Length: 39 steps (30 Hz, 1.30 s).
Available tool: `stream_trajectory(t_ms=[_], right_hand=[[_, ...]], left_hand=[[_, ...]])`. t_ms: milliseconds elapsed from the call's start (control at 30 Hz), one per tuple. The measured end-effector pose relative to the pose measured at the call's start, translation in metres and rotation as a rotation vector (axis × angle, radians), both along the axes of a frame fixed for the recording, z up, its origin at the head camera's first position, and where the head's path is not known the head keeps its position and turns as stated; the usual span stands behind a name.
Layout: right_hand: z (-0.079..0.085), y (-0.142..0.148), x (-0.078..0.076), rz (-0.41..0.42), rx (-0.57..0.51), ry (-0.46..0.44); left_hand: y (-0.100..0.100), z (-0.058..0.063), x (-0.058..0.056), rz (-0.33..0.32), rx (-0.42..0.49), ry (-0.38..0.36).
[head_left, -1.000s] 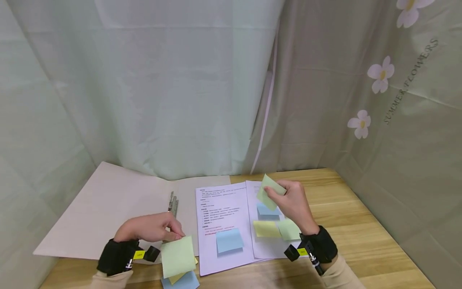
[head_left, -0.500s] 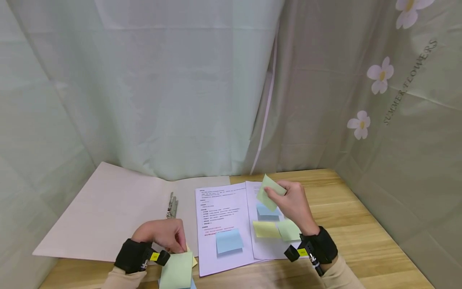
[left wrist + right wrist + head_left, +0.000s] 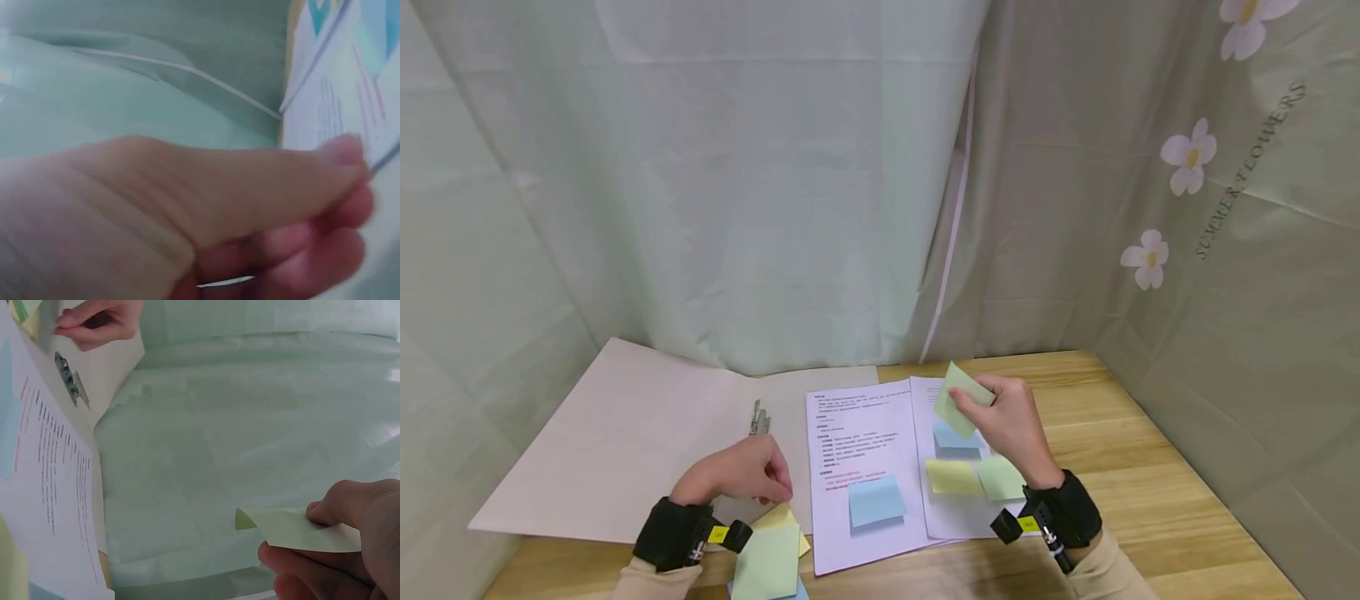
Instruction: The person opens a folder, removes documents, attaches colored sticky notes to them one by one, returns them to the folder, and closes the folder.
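My right hand (image 3: 1011,421) pinches a pale green sticky note (image 3: 300,531) between thumb and fingers, raised over the right-hand printed sheet (image 3: 943,521). The note's free end curls in the right wrist view. My left hand (image 3: 741,471) hovers by the top corner of a yellow sticky note (image 3: 778,516). Its thumb (image 3: 269,181) and fingers are drawn together, and no paper shows between them. A green sticky note (image 3: 767,558) overlaps the yellow one, with a blue sticky note (image 3: 802,590) peeking out underneath.
An open white folder (image 3: 617,433) with a metal clip (image 3: 760,418) lies at the left. Blue notes, one a blue sticky note (image 3: 876,502), a yellow note (image 3: 953,477) and a green note (image 3: 1002,477) are on the printed sheets. Curtains (image 3: 775,183) enclose the wooden table (image 3: 1150,500).
The green note by my left hand has been laid lower, baring more of the yellow one. My left hand has moved right, dipped, then risen off the notes. The right hand has stayed still.
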State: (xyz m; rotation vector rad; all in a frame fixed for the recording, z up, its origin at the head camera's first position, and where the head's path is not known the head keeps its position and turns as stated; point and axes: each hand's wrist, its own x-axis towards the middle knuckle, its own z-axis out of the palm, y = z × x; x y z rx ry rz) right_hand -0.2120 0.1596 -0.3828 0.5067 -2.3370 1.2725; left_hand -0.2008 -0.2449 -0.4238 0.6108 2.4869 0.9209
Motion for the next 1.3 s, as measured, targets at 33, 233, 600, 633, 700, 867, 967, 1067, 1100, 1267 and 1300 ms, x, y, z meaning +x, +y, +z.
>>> stream_trajectory(t_ms=[33, 233, 600, 633, 700, 867, 967, 1067, 1100, 1267, 1300], right_hand=[[0.0, 0.0, 0.0, -0.008, 0.018, 0.04], [-0.003, -0.004, 0.002, -0.14, 0.316, 0.534], [-0.004, -0.016, 0.006, -0.218, 0.483, 0.731], [-0.005, -0.018, 0.007, -0.219, 0.492, 0.738], [-0.006, -0.021, 0.008, -0.225, 0.509, 0.754], [-0.01, -0.031, 0.012, -0.219, 0.534, 0.785], [-0.014, -0.037, 0.014, -0.207, 0.54, 0.798], [-0.019, -0.042, 0.016, -0.189, 0.549, 0.798], [-0.021, -0.044, 0.017, -0.184, 0.554, 0.798], [-0.03, -0.05, 0.018, -0.142, 0.572, 0.798], [-0.032, -0.051, 0.018, -0.137, 0.578, 0.799]], left_hand=[[0.002, 0.001, 0.0, 0.029, 0.006, 0.038], [0.012, 0.01, 0.0, 0.157, 0.071, 0.163], [0.043, 0.033, 0.008, 0.219, 0.201, 0.234], [0.049, 0.035, 0.009, 0.237, 0.201, 0.244], [0.061, 0.038, 0.011, 0.266, 0.195, 0.268], [0.087, 0.047, 0.015, 0.308, 0.225, 0.305], [0.1, 0.052, 0.014, 0.304, 0.275, 0.317], [0.116, 0.056, 0.012, 0.318, 0.294, 0.36], [0.121, 0.057, 0.012, 0.328, 0.292, 0.382], [0.144, 0.056, 0.009, 0.401, 0.255, 0.501], [0.146, 0.055, 0.008, 0.409, 0.248, 0.517]])
